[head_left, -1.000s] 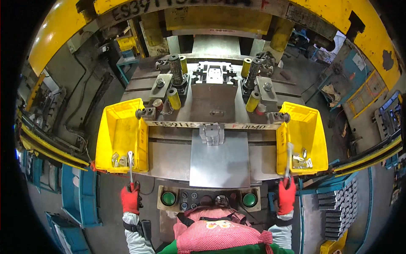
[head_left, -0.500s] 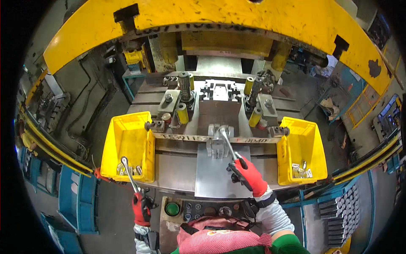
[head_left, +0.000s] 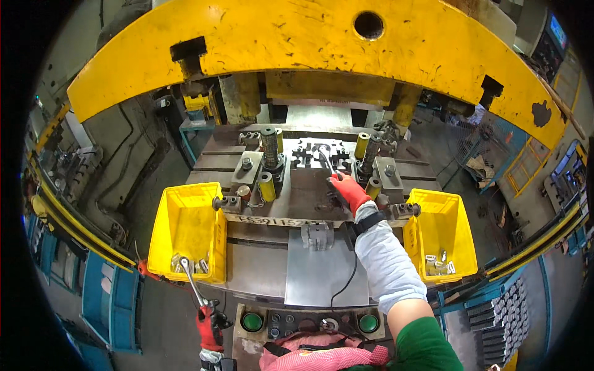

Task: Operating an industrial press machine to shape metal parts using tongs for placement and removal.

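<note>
My left hand (head_left: 211,329), in a red and black glove, is closed on a slim metal hand tool (head_left: 194,285) with a ring-like head. That head hangs over the near part of the left yellow bin (head_left: 189,229), above small metal pieces (head_left: 199,267). Stretched forward, my right hand (head_left: 349,190) grips a similar metal tool (head_left: 328,162). Its round head lies at the bright metal die (head_left: 303,154) between the posts; whether it holds a piece there I cannot make out. Grey metal parts (head_left: 317,236) stand together on the smooth plate (head_left: 318,278) in front of the die base.
A yellow press beam (head_left: 278,43) arches above the die. Dark guide posts (head_left: 270,148) and yellow cylinders (head_left: 266,187) flank it. At right stands another yellow bin (head_left: 442,235) with small pieces. Green buttons (head_left: 252,321) sit on the near control panel. A black cable hangs near my right arm.
My right hand has moved forward with its tool, from the grey parts at the front edge to the die. The upper grey part no longer shows there. My left hand has shifted slightly nearer me.
</note>
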{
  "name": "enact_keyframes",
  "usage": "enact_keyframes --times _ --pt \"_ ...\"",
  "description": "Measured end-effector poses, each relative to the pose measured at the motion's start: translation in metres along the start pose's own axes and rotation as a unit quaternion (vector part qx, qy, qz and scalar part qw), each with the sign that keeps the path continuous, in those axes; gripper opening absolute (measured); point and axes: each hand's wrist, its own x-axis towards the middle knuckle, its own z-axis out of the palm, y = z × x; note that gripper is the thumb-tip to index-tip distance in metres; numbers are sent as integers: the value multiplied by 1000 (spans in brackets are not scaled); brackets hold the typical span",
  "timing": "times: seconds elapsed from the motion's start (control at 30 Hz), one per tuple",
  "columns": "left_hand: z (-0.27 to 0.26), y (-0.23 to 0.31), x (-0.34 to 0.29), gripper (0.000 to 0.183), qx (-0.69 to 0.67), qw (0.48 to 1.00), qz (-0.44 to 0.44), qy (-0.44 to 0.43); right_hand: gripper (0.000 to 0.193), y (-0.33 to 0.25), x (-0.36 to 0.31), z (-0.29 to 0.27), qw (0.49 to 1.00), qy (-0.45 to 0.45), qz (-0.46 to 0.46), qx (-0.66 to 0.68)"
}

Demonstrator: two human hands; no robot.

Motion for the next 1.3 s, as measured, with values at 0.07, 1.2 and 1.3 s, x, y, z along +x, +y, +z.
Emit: enact_keyframes --times 0.07,1.2,1.3 --pt "-18 -22 10 26 -15 1000 3 15 32 -13 -3 -1 999 18 26 -37" --pt "-99 -261 102 81 444 885 -114 76 70 277 -443 41 842 186 487 -142" --pt "-107 -264 102 80 504 853 -71 115 73 277 -441 47 848 168 488 -117"
